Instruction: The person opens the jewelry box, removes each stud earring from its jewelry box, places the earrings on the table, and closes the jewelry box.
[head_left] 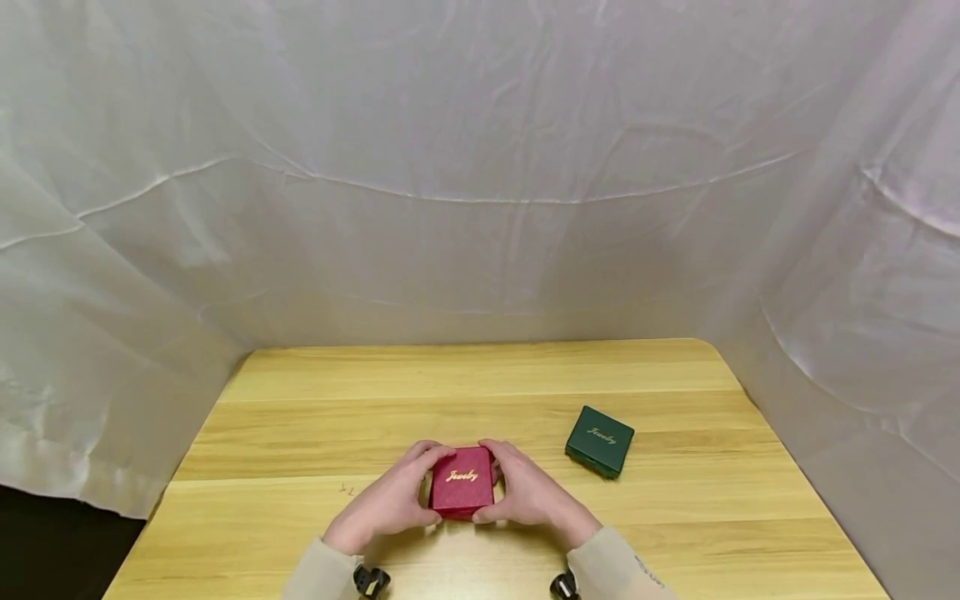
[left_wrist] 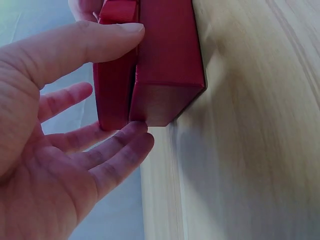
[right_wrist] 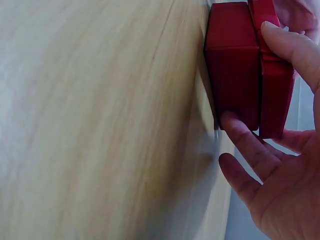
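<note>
Pinching the red box (head_left: pixel 462 487) from both sides with the left grip (head_left: pixel 397 498) and the right grip (head_left: pixel 527 493), setting thumbs on the near side by the ribbon (right_wrist: pixel 262 12) and curling fingers round toward the far corners. Apparently resting flat on the wooden surface (head_left: pixel 300 425), near the sleeves (head_left: pixel 615 567), and facing lettering upward. Showing a dark seam between lid (left_wrist: pixel 112 100) and base (left_wrist: pixel 170 55), but leaving uncertain any full seating. Spanning that seam with some fingertips, so possibly dragging the base up along with the lid, or squeezing both halves together too hard for parting. Possibly skewing and jamming the lid, from raising one side ahead of the other. Pressing thumbs close to the ribbon, so perhaps creasing or tugging it loose. Perhaps losing hold at a smooth-looking corner, from relying on fingertips alone, and letting the box twist or slip. Also lying near the right wrist with the green box (head_left: pixel 600 442), so possibly inviting a knock from a wide outward swing.
</note>
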